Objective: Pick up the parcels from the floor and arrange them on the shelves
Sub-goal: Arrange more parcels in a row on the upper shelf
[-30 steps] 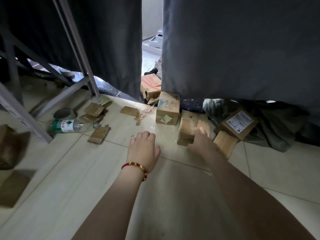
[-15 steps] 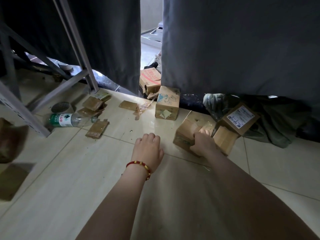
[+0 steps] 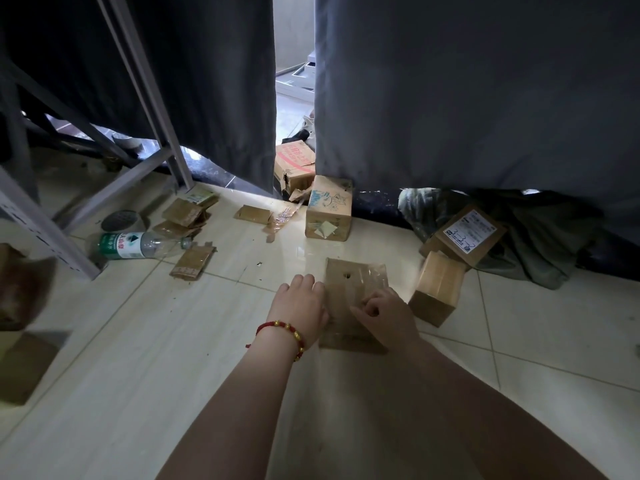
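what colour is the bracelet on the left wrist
The bracelet is red cord with gold beads, seen best in the head view.

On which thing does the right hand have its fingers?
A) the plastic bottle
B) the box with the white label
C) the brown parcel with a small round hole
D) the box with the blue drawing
C: the right hand lies with curled fingers on top of the brown parcel, and the left hand is at its left edge.

Pale tiled floor (image 3: 104,393), grey curtains (image 3: 467,98)
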Available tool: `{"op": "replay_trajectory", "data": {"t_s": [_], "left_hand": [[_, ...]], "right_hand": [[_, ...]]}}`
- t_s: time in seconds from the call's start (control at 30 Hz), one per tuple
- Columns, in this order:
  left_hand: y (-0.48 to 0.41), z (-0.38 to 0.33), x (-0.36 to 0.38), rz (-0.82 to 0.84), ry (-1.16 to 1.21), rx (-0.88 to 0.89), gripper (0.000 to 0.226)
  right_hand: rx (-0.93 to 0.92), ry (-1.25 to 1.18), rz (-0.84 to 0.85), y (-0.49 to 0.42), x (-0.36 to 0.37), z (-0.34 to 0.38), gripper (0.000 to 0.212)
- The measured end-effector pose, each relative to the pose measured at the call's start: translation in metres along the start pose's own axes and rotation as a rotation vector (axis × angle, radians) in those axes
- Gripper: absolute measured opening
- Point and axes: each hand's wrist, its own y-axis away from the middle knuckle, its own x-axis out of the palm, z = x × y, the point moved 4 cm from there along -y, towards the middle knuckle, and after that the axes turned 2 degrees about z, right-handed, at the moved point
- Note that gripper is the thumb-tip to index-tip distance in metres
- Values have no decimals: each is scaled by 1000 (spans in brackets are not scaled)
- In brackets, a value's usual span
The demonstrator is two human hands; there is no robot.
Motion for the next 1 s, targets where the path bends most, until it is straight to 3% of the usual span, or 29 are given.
{"op": "replay_trajectory", "data": {"t_s": [0.1,0.23,0.27,0.33,0.4,0.5,0.6,0.67,0.73,0.83,0.9,0.93,1.0], "left_hand": [[2,0,-4,-3,-10,11,38],[6,-1,-13,-20,-12,12,40],[7,-1,-16,-33,-14,10,39],[11,0,-19,-35,-27,12,40],[15,3,-17,-3,-38,4,43],[18,8,-8,151,24,-57,42],[27,13,13,479,226,-162,34],[30,16,33,624,222,-205,35],[27,23,46,665,172,-246,41],[39,19,18,708,172,-270,40],[41,18,14,705,248,-318,41],[36,21,19,665,331,-338,46],[34,21,24,615,483,-365,62]], "right_hand": [[64,-105,-15,5,-1,4,54],[185,-259,-142,10,-5,5,23],[237,-267,-156,13,-4,5,33],[443,-301,-47,18,6,-1,78],[612,-355,105,25,20,-9,98],[666,-432,257,34,30,-7,81],[677,-531,333,40,35,-1,67],[679,-589,328,42,35,2,58],[680,-681,311,43,37,3,44],[706,-976,280,48,41,8,57],[730,-1111,269,48,36,13,50],[712,-1132,272,46,31,17,44],[685,-1029,267,40,20,25,52]]}}
